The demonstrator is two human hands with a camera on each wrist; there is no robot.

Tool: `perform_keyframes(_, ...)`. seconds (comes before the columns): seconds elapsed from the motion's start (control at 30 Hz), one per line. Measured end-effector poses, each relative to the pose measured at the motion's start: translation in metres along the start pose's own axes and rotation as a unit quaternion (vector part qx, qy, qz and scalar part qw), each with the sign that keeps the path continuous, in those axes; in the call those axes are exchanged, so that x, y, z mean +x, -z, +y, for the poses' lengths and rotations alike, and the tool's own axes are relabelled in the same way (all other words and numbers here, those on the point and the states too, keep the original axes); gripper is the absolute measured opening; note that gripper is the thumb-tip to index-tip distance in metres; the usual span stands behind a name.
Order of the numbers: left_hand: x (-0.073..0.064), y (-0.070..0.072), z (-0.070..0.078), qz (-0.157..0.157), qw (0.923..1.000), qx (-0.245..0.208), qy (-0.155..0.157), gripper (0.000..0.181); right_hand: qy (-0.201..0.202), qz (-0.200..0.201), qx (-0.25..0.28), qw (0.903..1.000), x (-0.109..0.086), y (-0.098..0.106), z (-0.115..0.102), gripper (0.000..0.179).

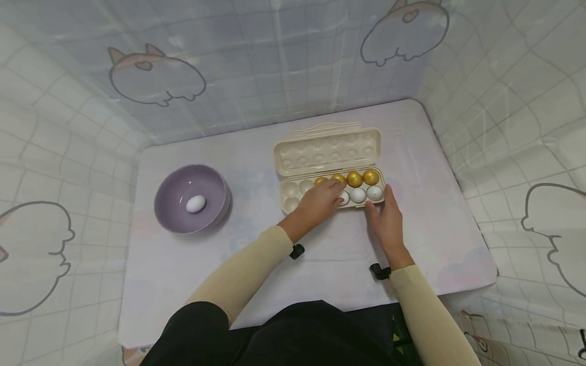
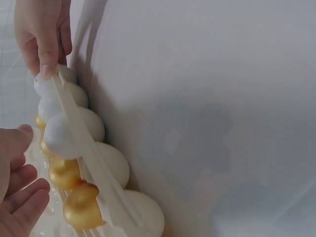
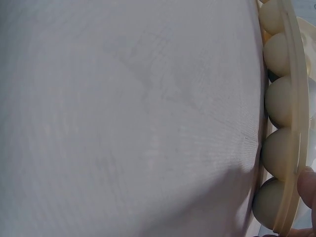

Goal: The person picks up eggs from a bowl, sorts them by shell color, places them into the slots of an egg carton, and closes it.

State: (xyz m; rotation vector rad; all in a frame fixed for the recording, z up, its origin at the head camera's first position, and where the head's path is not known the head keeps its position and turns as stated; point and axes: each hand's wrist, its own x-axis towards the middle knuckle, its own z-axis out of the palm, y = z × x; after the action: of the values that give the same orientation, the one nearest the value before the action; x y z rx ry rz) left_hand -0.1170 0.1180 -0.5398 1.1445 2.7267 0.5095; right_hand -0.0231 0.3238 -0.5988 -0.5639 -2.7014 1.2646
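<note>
An open cream egg carton (image 1: 286,195) lies on the table with its lid (image 1: 327,151) tipped back. Several gold eggs (image 1: 354,179) fill part of its far row, and three white eggs (image 1: 357,194) show in the near row. Over the middle of the carton is my left hand (image 1: 318,201), hiding some cups; in the left wrist view its fingers (image 2: 27,197) are apart and hold nothing, beside the gold eggs (image 2: 81,205). My right hand (image 1: 386,216) grips the carton's right end, the thumb (image 3: 307,182) on the near rim.
To the left stands a purple bowl (image 1: 217,190) with one white egg (image 1: 196,204) in it. A pale cloth (image 1: 256,178) covers the table. Patterned curtains (image 1: 274,61) surround the table at the back and on both sides.
</note>
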Motion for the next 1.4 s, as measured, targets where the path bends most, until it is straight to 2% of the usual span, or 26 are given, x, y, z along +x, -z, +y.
perform_keyframes(0.2,-0.006,0.008,-0.010,0.043,0.9983,-0.038,0.010,0.037,-0.014,-0.007,-0.001,0.9999,0.000,0.001,-0.002,0.082)
perform_keyframes(0.43,-0.020,0.024,-0.026,0.075,0.9955,-0.040,0.041,0.045,-0.013,-0.008,0.002,0.9999,0.000,0.002,-0.003,0.082)
perform_keyframes(0.63,-0.033,0.036,-0.047,0.115,0.9895,-0.043,0.077,0.040,-0.015,-0.012,0.002,0.9998,0.001,0.003,-0.002,0.083)
perform_keyframes(0.9,-0.057,0.048,-0.078,0.175,0.9732,-0.077,0.128,0.041,-0.011,-0.011,0.000,0.9999,0.001,0.007,0.002,0.083)
perform_keyframes(1.2,-0.089,0.063,-0.118,0.210,0.9565,-0.073,0.189,0.040,-0.010,-0.011,0.006,0.9999,0.000,0.008,0.001,0.082)
perform_keyframes(1.3,-0.105,0.070,-0.134,0.204,0.9488,-0.091,0.223,0.042,-0.012,-0.013,0.005,0.9998,0.000,0.008,0.000,0.083)
perform_keyframes(1.4,-0.124,0.079,-0.150,0.185,0.9380,-0.098,0.276,0.044,-0.013,-0.013,0.004,0.9998,0.000,0.007,0.000,0.083)
